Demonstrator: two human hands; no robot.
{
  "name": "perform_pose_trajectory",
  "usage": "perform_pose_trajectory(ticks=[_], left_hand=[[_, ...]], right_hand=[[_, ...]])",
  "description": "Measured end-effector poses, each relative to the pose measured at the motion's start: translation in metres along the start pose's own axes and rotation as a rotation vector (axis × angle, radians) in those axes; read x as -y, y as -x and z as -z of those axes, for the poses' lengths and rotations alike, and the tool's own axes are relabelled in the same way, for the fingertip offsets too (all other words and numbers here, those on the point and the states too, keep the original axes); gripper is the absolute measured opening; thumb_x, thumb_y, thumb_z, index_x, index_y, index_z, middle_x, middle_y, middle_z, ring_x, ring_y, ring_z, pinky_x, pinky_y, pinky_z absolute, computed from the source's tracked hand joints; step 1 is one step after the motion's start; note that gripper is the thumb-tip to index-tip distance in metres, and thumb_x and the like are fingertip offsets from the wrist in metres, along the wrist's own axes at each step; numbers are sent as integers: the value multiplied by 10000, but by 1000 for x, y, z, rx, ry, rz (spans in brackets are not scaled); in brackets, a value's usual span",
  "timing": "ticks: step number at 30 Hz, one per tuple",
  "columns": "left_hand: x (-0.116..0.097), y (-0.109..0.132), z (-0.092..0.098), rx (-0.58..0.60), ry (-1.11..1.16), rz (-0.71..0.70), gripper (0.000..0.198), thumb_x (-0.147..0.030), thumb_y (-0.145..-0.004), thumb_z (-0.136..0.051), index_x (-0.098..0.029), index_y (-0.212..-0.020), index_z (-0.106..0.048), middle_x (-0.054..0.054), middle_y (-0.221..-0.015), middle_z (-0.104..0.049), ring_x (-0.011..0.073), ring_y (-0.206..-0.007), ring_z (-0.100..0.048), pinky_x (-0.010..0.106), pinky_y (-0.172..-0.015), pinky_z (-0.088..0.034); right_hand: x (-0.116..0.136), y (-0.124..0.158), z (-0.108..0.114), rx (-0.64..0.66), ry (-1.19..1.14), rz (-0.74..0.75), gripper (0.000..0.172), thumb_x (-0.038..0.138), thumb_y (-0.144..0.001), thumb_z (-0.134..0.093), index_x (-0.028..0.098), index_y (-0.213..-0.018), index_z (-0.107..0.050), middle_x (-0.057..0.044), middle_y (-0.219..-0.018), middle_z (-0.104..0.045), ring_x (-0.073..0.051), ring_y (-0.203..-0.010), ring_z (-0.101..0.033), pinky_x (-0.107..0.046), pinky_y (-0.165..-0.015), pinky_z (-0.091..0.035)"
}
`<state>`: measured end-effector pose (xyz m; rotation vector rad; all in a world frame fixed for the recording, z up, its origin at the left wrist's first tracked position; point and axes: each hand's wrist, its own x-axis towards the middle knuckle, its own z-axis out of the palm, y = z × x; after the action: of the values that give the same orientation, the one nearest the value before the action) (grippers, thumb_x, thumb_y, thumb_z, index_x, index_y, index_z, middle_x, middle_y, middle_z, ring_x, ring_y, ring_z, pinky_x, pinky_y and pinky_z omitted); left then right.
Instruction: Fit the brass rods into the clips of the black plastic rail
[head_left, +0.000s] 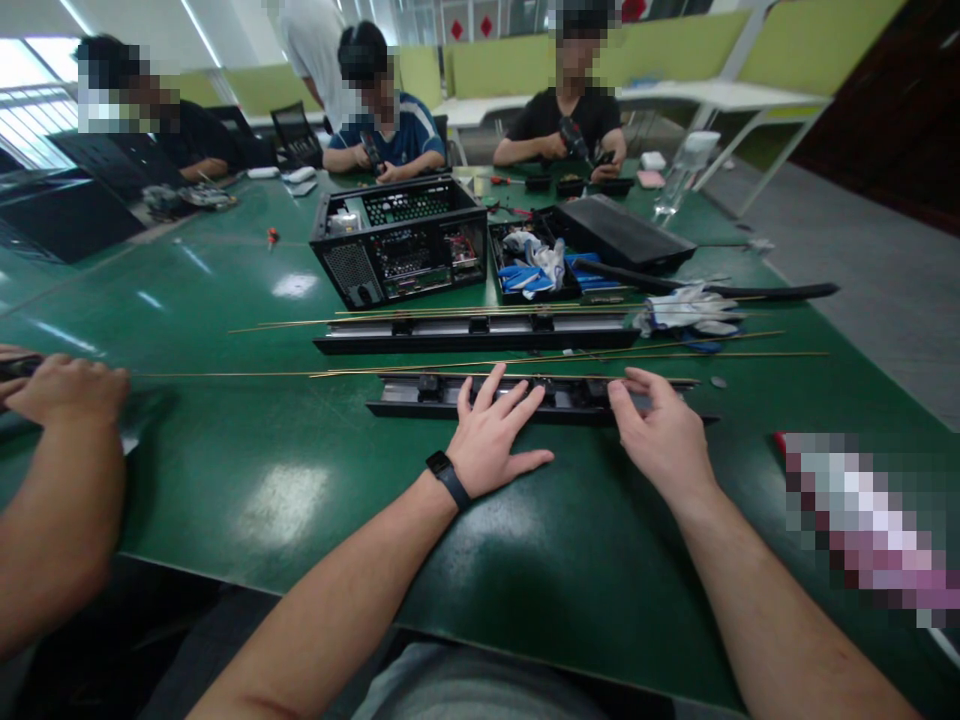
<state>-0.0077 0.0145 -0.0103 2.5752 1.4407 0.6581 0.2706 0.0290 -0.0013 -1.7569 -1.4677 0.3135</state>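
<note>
A long black rail (416, 409) with a silvery channel and several small black blocks lies across the green table in front of me. My left hand (491, 435), wearing a black wrist band, is spread with its fingertips over the rail's middle. My right hand (666, 432) is curled over the rail's right part, thumb in front and fingers behind, beside a black block (598, 390). Its palm side hides the rail there. Thin brass-coloured rods (390, 370) lie just behind this rail. A second, similar rail (465, 343) lies parallel farther back.
Behind the rails stand an open black computer case (397, 245) and a tray of blue-white gloves (534, 262). More gloves (690, 312) and a black tube (780, 292) lie right. A neighbour's hands (71, 390) are at left. Two people opposite hold power drills. A bottle (684, 170) stands back right.
</note>
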Motion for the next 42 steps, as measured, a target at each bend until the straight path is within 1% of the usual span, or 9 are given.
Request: perform_pose_trajectory(ticks=[4,8,11,16,25,28,32,37,42], left_hand=[[0,0,0,5,-5,1,922,-634,-1041,-952,-313,-1840,-623,170,-1827,-682,502,-1896,-305,839,-1481,-253],[-1,0,1,17,-5,4,930,-637,-1041,-953,-310,-1844,-617,170,-1831,-678,500,-1899,-299,838,-1484,-243],[-1,0,0,10,-6,5,938,-636,-1032,-961,-331,-1848,-612,167,-1825,-684,503,-1900,-294,838,-1483,-243],[0,1,-1,0,-7,1,939,-629,-1031,-962,-330,-1849,-613,168,-1827,-682,507,-1901,-286,838,-1480,-246],[0,0,0,13,-1,-2,940,-640,-1042,-953,-299,-1848,-612,183,-1848,-657,508,-1900,-289,849,-1481,-235],[-1,0,-1,13,-5,1,942,-642,-1038,-955,-307,-1848,-612,180,-1851,-654,508,-1902,-284,846,-1481,-237],[-1,0,0,17,-10,3,940,-634,-1038,-957,-309,-1850,-612,178,-1855,-651,508,-1903,-281,841,-1482,-240],[-1,-1,1,22,-6,0,943,-635,-1033,-967,-304,-1844,-620,187,-1852,-651,517,-1898,-290,857,-1474,-243],[-1,-1,0,23,-6,3,949,-644,-1038,-964,-296,-1848,-616,183,-1862,-642,520,-1900,-286,866,-1476,-236]], right_hand=[[3,1,1,44,-7,18,728,760,-1074,-680,199,-1511,-838,-197,-1337,-911,-364,-1053,-878,-544,-1070,-687],[3,1,2,35,-5,-5,719,763,-1088,-660,200,-1490,-852,-199,-1314,-918,-372,-1030,-881,-568,-1078,-691],[2,1,1,29,-6,22,719,774,-1082,-669,205,-1480,-855,-198,-1313,-920,-384,-1078,-886,-577,-1107,-682],[3,3,-1,45,-11,37,701,733,-1069,-686,204,-1498,-850,-199,-1339,-915,-393,-1130,-888,-583,-1146,-668],[5,1,4,23,-1,-18,711,730,-1075,-670,183,-1495,-841,-213,-1309,-912,-368,-1002,-875,-565,-1085,-688],[5,2,2,20,-2,-6,704,725,-1071,-675,185,-1489,-844,-208,-1315,-913,-372,-1019,-876,-569,-1102,-681],[6,4,-1,55,-5,31,702,711,-1068,-689,192,-1516,-840,-198,-1336,-914,-364,-1013,-877,-570,-1115,-676],[5,2,2,40,-7,-11,742,729,-1083,-675,183,-1564,-822,-202,-1357,-909,-328,-907,-858,-549,-1058,-693],[3,1,1,40,13,14,734,739,-1081,-679,177,-1527,-837,-210,-1328,-910,-357,-981,-873,-565,-1086,-682]])
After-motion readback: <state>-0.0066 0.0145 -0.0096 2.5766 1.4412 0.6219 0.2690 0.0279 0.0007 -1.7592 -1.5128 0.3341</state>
